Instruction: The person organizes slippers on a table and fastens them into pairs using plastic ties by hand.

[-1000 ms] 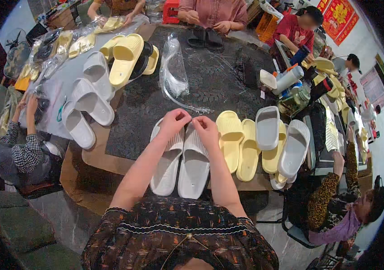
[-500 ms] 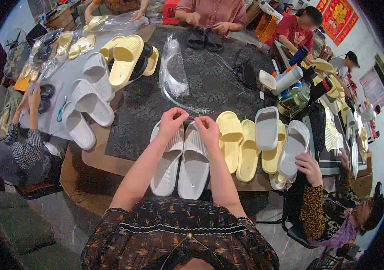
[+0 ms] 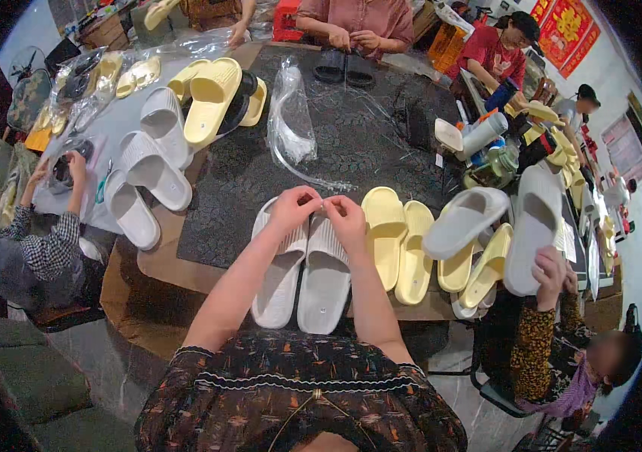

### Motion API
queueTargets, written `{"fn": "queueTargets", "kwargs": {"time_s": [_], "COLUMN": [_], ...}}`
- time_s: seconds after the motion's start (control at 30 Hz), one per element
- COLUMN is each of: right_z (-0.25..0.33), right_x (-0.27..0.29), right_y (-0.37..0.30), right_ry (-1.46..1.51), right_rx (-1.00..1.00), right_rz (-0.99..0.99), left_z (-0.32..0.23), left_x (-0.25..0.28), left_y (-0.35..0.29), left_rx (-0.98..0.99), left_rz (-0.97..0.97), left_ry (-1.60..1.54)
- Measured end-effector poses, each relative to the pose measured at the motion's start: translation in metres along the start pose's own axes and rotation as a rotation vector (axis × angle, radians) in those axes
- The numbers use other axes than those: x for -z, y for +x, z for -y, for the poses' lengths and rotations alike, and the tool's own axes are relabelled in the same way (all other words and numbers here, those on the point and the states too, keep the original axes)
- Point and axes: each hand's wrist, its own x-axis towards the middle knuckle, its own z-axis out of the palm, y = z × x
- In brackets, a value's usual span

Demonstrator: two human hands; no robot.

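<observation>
A pair of grey slippers (image 3: 324, 290) lies side by side at the table's near edge, toes pointing away from me. Over their straps, my left hand (image 3: 295, 209) and my right hand (image 3: 345, 218) meet fingertip to fingertip. Both pinch a thin clear plastic tie (image 3: 322, 206), mostly hidden by the fingers. Just beyond my hands lies a bundle of similar clear ties (image 3: 321, 182), trailing from a clear plastic bag (image 3: 293, 113).
Yellow slippers (image 3: 385, 233) stand right of my hands. Grey slippers (image 3: 157, 169) and a yellow slipper (image 3: 211, 98) sit on the left. At right, a co-worker's hand (image 3: 549, 275) holds a grey slipper (image 3: 535, 226). Bottles (image 3: 483, 135) and a jar (image 3: 492, 167) crowd the right side.
My hands have drawn closer, fingertips now meeting around the tie. The co-worker at right has moved a grey slipper further right, and another grey slipper there has tilted over. The slippers before me stay put.
</observation>
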Motion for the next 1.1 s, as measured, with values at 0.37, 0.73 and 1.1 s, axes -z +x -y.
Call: {"fn": "queueTargets", "kwargs": {"time_s": [0.37,0.73,1.1], "right_z": [-0.002,0.003,0.002], "right_x": [0.001,0.002,0.005], "right_y": [0.0,-0.002,-0.002], "right_ry": [0.003,0.033,0.008], "right_rx": [-0.026,0.001,-0.023], "right_rz": [-0.07,-0.093,-0.073], "left_z": [-0.002,-0.005,-0.012], "left_x": [0.001,0.001,0.0], "left_y": [-0.001,-0.001,-0.003], "left_rx": [0.032,0.004,0.044], "left_rz": [-0.013,-0.075,-0.074], "left_ry": [-0.091,-0.123,-0.097]}}
